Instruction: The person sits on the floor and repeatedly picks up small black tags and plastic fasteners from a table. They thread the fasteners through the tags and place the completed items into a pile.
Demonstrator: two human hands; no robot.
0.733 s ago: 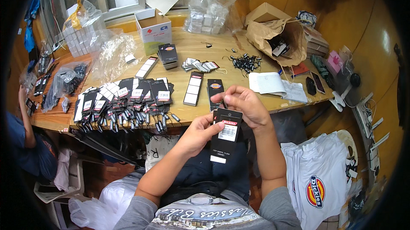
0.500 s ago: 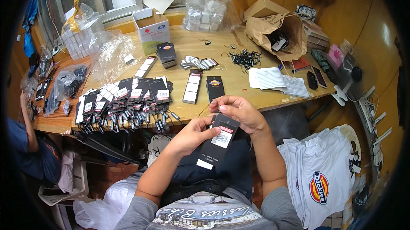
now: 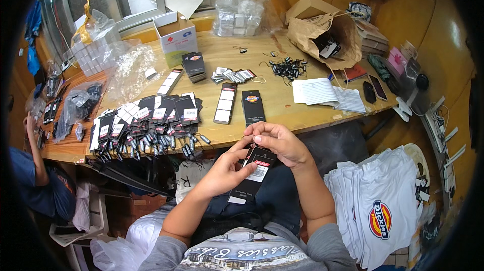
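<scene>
My left hand (image 3: 228, 171) grips black hang tags (image 3: 250, 183) over my lap, its thumb pressed on the front one. The front tag carries a red label and a white barcode sticker; a longer black tag with a white lower end lies behind it. At the top of the tags my right hand (image 3: 281, 144) has thumb and fingers pinched together, close to the left fingertips. Whatever is in that pinch is too small to make out. Just beyond, on the table, lies a stack of black tags (image 3: 253, 107), with a pack of white-stickered tags (image 3: 225, 104) to its left.
Many finished-looking tags with black cords (image 3: 151, 120) cover the table's left front edge. Loose black cords (image 3: 288, 69) lie farther back, near an open notebook (image 3: 315, 93) and a brown paper bag (image 3: 302, 34). White shirts (image 3: 348, 210) hang at right. Another person's arm (image 3: 36, 150) is at far left.
Both hands and the tags have shifted slightly down and left in the picture. The left fingers have come up closer to the right fingertips at the tags' top.
</scene>
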